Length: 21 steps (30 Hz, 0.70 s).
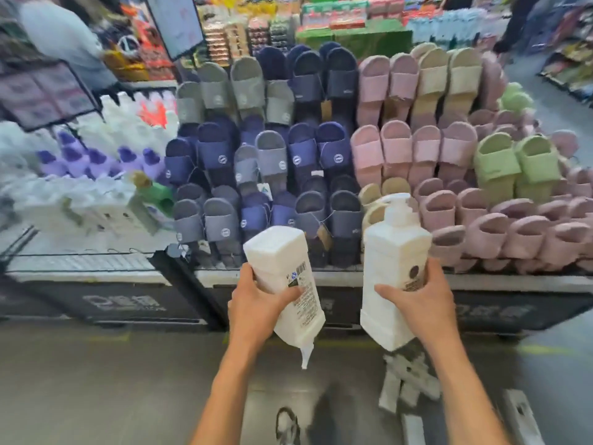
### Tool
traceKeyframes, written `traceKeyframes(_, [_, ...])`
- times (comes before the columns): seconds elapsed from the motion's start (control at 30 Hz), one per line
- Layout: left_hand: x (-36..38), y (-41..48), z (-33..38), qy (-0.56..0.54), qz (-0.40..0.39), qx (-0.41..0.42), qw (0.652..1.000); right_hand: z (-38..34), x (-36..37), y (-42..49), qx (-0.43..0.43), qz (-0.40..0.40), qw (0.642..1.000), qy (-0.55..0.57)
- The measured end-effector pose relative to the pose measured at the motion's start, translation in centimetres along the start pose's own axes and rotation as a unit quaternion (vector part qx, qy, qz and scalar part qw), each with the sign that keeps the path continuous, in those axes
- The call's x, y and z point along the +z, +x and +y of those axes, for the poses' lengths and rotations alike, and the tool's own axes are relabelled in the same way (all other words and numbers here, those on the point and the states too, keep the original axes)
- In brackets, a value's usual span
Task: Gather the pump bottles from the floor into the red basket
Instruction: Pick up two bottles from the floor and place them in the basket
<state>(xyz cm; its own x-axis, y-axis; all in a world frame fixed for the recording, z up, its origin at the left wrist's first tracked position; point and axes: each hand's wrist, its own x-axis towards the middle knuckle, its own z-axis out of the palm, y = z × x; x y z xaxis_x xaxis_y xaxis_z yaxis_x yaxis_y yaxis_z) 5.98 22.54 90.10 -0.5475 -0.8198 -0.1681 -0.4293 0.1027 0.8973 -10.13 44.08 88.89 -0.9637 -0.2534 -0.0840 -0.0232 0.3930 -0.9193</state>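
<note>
My left hand [256, 308] grips a white pump bottle [282, 268] turned upside down, its pump nozzle pointing at the floor. My right hand [417, 303] grips a second white pump bottle [393, 248] held upright, pump on top, a round dark label facing me. Both bottles are held above the floor in front of a slipper display. Several more white bottles [407, 383] lie blurred on the grey floor below my right forearm. No red basket is in view.
A low display stand [321, 277] stacked with grey, navy, pink and green slippers [288, 155] fills the space ahead. White and purple bottles [96, 162] crowd a shelf at left. A person [61, 36] stands at top left. My shoe [287, 425] shows at the bottom.
</note>
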Motion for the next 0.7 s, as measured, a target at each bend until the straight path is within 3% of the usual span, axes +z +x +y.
traceKeyframes(0.33, [-20.0,0.6,-6.4,-0.032,0.225,-0.044,0.973,-10.2,17.9,-3.9,-0.109,-0.186,0.977,0.013])
traceKeyframes(0.7, [-34.2,1.1,-12.6,-0.045,0.367,-0.074,0.926,-16.0,35.1,-10.1,-0.166,-0.317,0.934,-0.010])
